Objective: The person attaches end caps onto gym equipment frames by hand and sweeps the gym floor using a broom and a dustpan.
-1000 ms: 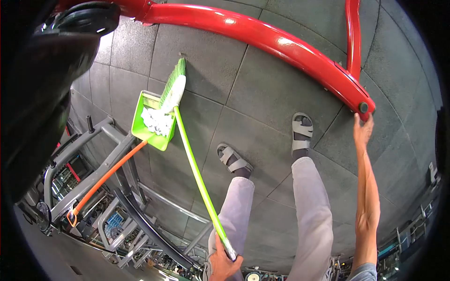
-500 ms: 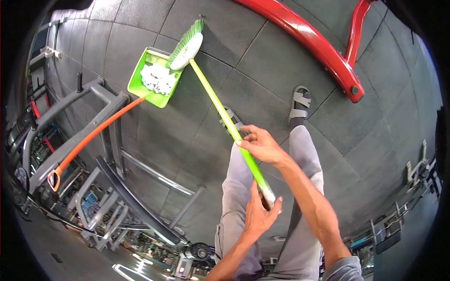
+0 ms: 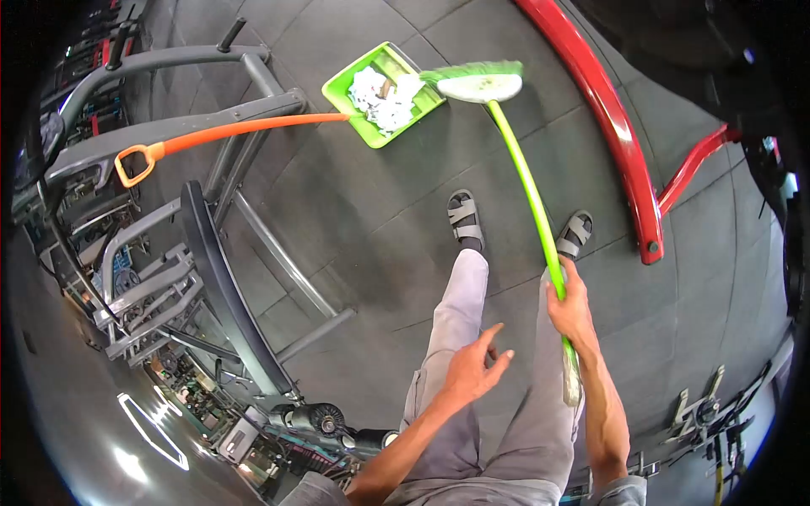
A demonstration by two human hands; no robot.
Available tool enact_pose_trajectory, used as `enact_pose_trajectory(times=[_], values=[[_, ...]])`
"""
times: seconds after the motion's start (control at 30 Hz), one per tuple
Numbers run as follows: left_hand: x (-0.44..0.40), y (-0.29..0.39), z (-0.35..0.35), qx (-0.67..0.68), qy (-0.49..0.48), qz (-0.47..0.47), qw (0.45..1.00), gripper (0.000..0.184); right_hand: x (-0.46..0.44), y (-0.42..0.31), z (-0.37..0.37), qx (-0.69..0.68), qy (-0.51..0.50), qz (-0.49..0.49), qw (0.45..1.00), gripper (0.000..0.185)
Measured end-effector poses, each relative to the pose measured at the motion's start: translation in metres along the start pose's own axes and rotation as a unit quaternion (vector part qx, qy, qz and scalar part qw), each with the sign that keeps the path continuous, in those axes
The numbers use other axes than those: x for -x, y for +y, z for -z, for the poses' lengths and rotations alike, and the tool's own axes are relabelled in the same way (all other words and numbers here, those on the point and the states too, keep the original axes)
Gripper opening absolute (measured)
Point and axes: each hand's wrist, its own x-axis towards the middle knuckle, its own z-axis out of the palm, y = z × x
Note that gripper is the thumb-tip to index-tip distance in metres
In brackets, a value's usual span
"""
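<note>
My right hand (image 3: 571, 305) is wrapped round the lower part of the green handle of a broom (image 3: 527, 181). The broom's white head and green bristles lie just right of the dustpan, the bristle tips close to its edge. White crumpled paper (image 3: 384, 101) and a small brown piece fill part of the green dustpan (image 3: 378, 135). Its long orange handle (image 3: 253, 126) stretches left to a loop grip over the grey frame. My left hand (image 3: 474, 368) is free of the broom, held over my lap with thumb and index finger apart.
A red curved metal frame (image 3: 624, 143) lies on the right. Grey gym equipment with a black padded bench (image 3: 221, 287) stands on the left, beside the dustpan handle. Dark rubber tiles (image 3: 396, 219) cover the floor, and my sandalled feet (image 3: 465, 218) are below the dustpan.
My left hand has let go of the handle's end. My right hand has closed round the handle, which has swung right. The view has turned, and the broom head now sits right of the dustpan.
</note>
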Motion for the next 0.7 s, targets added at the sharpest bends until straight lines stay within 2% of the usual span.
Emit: enact_pose_trajectory(times=[0.07,0.17,0.23,0.3,0.33,0.37,0.43,0.47,0.57,0.63,0.67,0.7], values=[[0.003,-0.009,0.023,-0.002,0.032,0.012,0.999,0.053,0.012,-0.010,0.010,0.022,-0.001,-0.017,1.000,0.044],[0.005,-0.026,0.059,-0.013,0.081,0.018,0.996,0.052,0.027,-0.029,0.019,-0.024,0.005,-0.092,0.995,0.040],[0.010,-0.029,0.089,-0.003,0.106,0.005,0.994,0.050,0.040,-0.036,0.018,-0.009,0.032,-0.068,0.997,0.037],[0.014,-0.033,0.117,0.000,0.128,-0.001,0.992,0.053,0.061,-0.033,0.014,-0.003,0.055,-0.094,0.994,0.036],[0.015,-0.029,0.134,0.014,0.171,-0.024,0.985,0.055,0.068,-0.006,0.012,0.019,0.074,-0.038,0.996,0.036],[0.017,-0.025,0.150,0.031,0.213,-0.046,0.976,0.057,0.082,-0.016,0.013,-0.018,0.067,-0.118,0.991,0.036],[0.015,-0.012,0.184,0.080,0.304,-0.064,0.947,0.064,0.105,-0.003,0.009,-0.080,0.096,-0.127,0.984,0.037],[0.011,-0.005,0.206,0.108,0.352,-0.057,0.928,0.069,0.113,0.019,0.009,-0.036,0.094,-0.122,0.987,0.036],[-0.006,0.008,0.281,0.131,0.501,-0.111,0.848,0.079,0.147,0.020,0.011,-0.058,0.103,-0.157,0.981,0.037],[-0.018,0.015,0.347,0.210,0.559,-0.117,0.794,0.086,0.169,0.017,0.015,-0.079,0.104,-0.170,0.977,0.034],[-0.029,0.029,0.387,0.263,0.582,-0.139,0.757,0.089,0.190,0.027,0.023,-0.139,0.108,-0.223,0.959,0.034],[-0.030,0.046,0.409,0.304,0.567,-0.137,0.753,0.093,0.201,0.039,0.026,-0.158,0.105,-0.238,0.953,0.034]])
